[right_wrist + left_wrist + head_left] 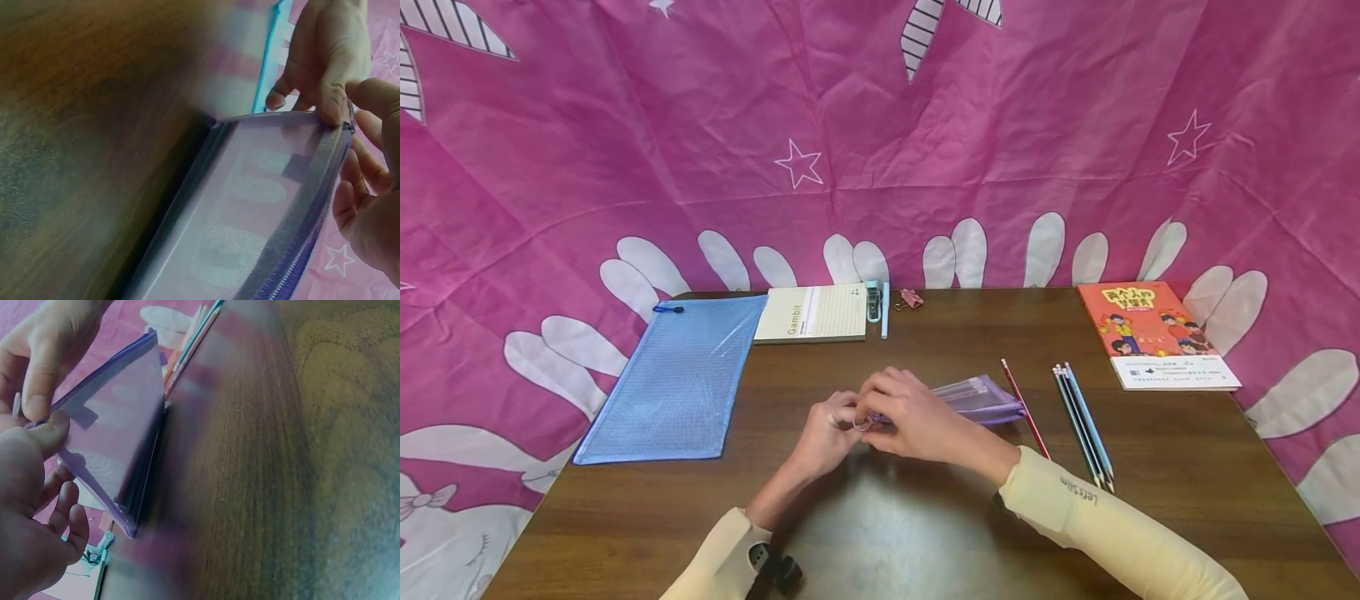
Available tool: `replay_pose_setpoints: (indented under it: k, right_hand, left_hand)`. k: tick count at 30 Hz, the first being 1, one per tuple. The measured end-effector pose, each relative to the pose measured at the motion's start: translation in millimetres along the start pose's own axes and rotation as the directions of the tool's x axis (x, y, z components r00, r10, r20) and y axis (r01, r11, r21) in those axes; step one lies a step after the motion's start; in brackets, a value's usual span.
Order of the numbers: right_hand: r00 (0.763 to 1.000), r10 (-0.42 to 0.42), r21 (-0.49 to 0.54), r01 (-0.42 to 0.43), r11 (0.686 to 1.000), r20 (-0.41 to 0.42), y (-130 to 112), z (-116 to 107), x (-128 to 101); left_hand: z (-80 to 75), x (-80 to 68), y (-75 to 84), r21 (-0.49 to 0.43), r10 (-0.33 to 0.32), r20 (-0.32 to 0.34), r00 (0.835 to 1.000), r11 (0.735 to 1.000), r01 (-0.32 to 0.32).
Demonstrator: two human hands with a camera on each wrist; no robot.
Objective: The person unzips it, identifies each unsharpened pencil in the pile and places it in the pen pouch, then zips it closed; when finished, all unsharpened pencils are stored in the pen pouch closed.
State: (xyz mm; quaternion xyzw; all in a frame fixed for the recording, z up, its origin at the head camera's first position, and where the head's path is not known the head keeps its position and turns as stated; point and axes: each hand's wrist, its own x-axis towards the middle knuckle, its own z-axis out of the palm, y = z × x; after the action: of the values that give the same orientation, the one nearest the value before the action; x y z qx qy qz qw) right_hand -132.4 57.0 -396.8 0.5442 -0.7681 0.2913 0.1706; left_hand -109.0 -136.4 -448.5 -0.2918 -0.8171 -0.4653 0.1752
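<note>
A see-through mesh zip pouch (977,400) with purple edges stands tilted on its long side over the table. My left hand (827,433) pinches its near corner between thumb and index finger, the other fingers loosely bent in the left wrist view. Close against it, my right hand (917,417) pinches the zipper pull, a small loop, at the end of the zipper (294,269). Both sets of fingertips meet at that corner. Dark slim shapes show along the pouch's bottom edge (147,469).
A red pencil (1024,408) and several blue-green pencils (1082,425) lie to the right, beyond them a red book (1157,333). On the left is a blue mesh zip bag (670,383). A notebook (812,312), stapler (873,302), light-blue pen (884,310) and pink binder clip (910,298) line the back.
</note>
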Motion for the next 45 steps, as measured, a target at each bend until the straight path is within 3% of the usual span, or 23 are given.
replay_pose_setpoints:
  k: [6, 11, 20, 23, 26, 31, 39, 45]
  right_hand:
    - [1.000, 0.002, -0.038, -0.002, 0.999, -0.004, 1, 2, -2]
    - [0.998, -0.064, -0.106, 0.063, 0.992, -0.008, 0, 2, -1]
    - [0.983, -0.147, -0.199, 0.166, 0.966, 0.109, 1, -5, 2]
    - [0.980, -0.180, -0.214, 0.194, 0.957, 0.085, 3, -5, 2]
    - [0.980, -0.196, -0.192, 0.194, 0.962, 0.005, 5, -5, 1]
    - [0.990, -0.119, -0.085, 0.113, 0.990, -0.070, 8, -10, -2]
    - [0.997, 0.072, -0.085, -0.068, 0.994, 0.038, 7, -23, -12]
    - [0.992, 0.091, -0.102, -0.083, 0.991, 0.086, 8, -24, -14]
  left_hand:
    - [0.0, 0.3, 1.8, -0.005, -0.012, 0.002, 1.000, 1.000, 0.012]
    - [-0.6, 0.4, 3.1, -0.001, -0.029, 0.006, 1.000, 1.000, 0.029]
    - [0.7, 0.4, 2.7, 0.018, -0.007, 0.012, 1.000, 1.000, 0.006]
    - [1.1, 0.6, 2.2, 0.020, 0.002, 0.004, 1.000, 1.000, -0.002]
    - [1.9, 0.9, 1.5, 0.022, 0.006, -0.003, 1.000, 1.000, -0.006]
    - [2.6, 1.2, 1.1, 0.021, 0.009, -0.009, 1.000, 1.000, -0.009]
    - [2.7, 2.1, 3.9, 0.040, -0.017, -0.009, 1.000, 0.999, 0.017]
    - [3.1, 2.9, 9.0, 0.063, -0.025, -0.017, 1.000, 0.998, 0.026]
